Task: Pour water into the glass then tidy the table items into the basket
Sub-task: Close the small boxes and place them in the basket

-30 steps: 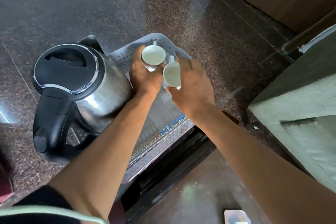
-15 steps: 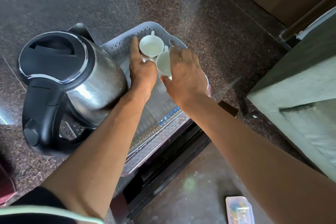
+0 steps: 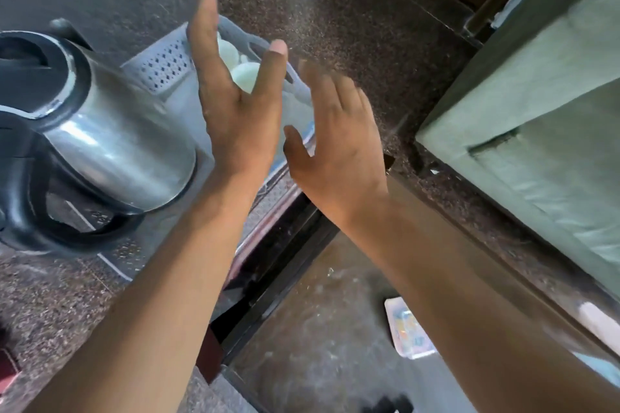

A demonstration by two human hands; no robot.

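Note:
A grey perforated basket [image 3: 161, 67] lies on the dark granite counter. Two white cups [image 3: 246, 75] stand at its far end, partly hidden behind my fingers. My left hand [image 3: 235, 111] is raised above the basket, fingers spread and holding nothing. My right hand [image 3: 335, 141] hovers beside it to the right, also open and blurred by motion. A steel kettle [image 3: 110, 151] with a black lid and handle stands at the basket's left side. No glass shows in this view.
The counter edge [image 3: 285, 245] runs diagonally below the basket, with floor beneath. A pale green cabinet or appliance [image 3: 536, 111] fills the right side. A small white packet [image 3: 407, 329] lies on the floor.
Both hands have let go of the two cups and lifted up and back from the basket with fingers spread. The cups stay in the basket.

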